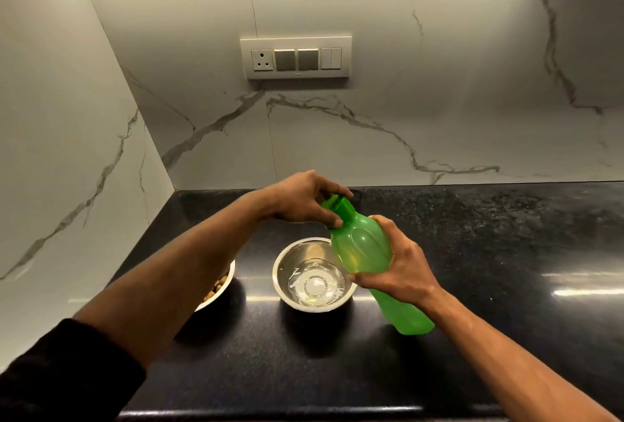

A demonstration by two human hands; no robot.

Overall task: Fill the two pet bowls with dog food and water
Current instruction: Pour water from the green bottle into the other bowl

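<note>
A green plastic bottle (363,247) leans over the black counter, its base near the counter to the right and its neck pointing up and left. My right hand (398,269) grips the bottle's middle. My left hand (304,199) has its fingers closed on the green cap (341,207) at the bottle's top. Beneath the bottle stands a steel bowl (290,266) with clear water in its bottom. To the left, a second steel bowl (223,283) holds brown dog food; my left forearm hides most of it.
The black speckled counter (489,253) runs right and toward me, ending at a front edge at the bottom of the view. Marble-look walls meet in a corner at the back left. A switch and socket panel (296,57) is fixed on the back wall.
</note>
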